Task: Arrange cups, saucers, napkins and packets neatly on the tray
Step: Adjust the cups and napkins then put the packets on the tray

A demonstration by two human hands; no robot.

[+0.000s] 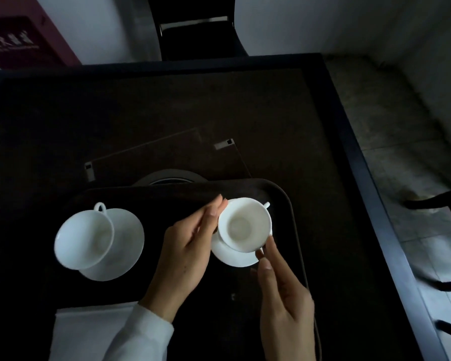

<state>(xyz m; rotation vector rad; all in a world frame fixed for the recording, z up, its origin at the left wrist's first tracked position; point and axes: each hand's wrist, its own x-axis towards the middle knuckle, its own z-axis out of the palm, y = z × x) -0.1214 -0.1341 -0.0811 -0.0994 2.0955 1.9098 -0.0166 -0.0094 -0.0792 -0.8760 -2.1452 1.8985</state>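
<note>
So, right cup (pixel 245 224): tilted on its saucer (pixel 232 254), far right of the dark tray (pixel 284 194) — right between both hands
Left hand (pixel 190 246): open, fingertips at the cup's left rim
Right hand (pixel 281 295): open, fingertips at the saucer's near edge
Left cup (pixel 84 239): leaning on its own saucer (pixel 125 246) — well clear of the hands
Napkin (pixel 89 332): near left of tray

This looks like a tea room or small restaurant, though the dim light makes it hard to be sure. A dark counter (pixel 167 113) holds a serving tray (pixel 284 194) with white cups and saucers. Behind the counter stands a black chair (pixel 195 37). Beside the counter is a tiled floor (pixel 401 142).
</note>
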